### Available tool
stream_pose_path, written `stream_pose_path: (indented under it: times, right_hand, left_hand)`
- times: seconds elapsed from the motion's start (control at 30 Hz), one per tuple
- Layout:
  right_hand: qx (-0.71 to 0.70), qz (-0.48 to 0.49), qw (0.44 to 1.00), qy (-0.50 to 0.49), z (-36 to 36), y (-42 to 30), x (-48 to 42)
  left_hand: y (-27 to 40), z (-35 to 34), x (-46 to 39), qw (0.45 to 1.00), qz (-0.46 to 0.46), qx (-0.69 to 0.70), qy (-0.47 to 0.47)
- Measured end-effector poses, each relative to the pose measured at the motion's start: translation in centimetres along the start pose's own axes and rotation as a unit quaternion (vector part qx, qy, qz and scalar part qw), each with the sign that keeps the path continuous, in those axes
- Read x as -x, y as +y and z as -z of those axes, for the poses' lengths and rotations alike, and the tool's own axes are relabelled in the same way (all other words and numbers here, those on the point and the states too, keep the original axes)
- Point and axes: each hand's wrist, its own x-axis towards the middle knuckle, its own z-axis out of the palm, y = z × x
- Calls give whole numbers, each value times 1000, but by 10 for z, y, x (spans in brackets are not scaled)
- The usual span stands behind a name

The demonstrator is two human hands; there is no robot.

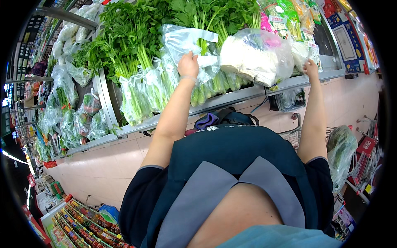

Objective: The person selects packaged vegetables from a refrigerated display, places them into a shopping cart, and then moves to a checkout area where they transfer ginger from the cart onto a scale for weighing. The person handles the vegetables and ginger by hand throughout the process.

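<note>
My left hand (pixel 188 65) is closed on a thin clear plastic bag (pixel 180 40), whose handles spread over bunches of celery (pixel 136 99) wrapped in plastic. To the right of it, a large clear bag holding white packets (pixel 254 59) rests on the celery and the metal edge of the display. My right hand (pixel 310 68) is at the right of that bag, its fingers pinched on a thin piece of clear plastic. Which bag this plastic belongs to I cannot tell. Packaged vegetables (pixel 291 18) lie behind.
Bagged greens (pixel 66 124) fill the left section, past a metal divider (pixel 107 102). The display's metal rail (pixel 223 98) runs before me. Below it stands a black crate (pixel 288 100). A shopping cart (pixel 293 136) and a large bag of greens (pixel 341 152) are at my right.
</note>
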Motion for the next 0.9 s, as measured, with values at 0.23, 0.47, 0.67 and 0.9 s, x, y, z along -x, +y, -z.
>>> stream_pose_path:
  times: [0.23,0.47,0.67,0.9]
  right_hand:
    - [-102,263,949,138,31,-151,74]
    - [-308,276,801,-433,-88,-317,237]
    - [-355,261,761,-477,-128,-347,260]
    - [-588,227,755,-181,-47,-364,212]
  left_hand:
    - [-12,54,8,936,52,337,81]
    - [29,116,32,905,-82,402,113]
    - [26,118,53,953,-168,226,111]
    - [-54,10,41,957,-126,73,-250]
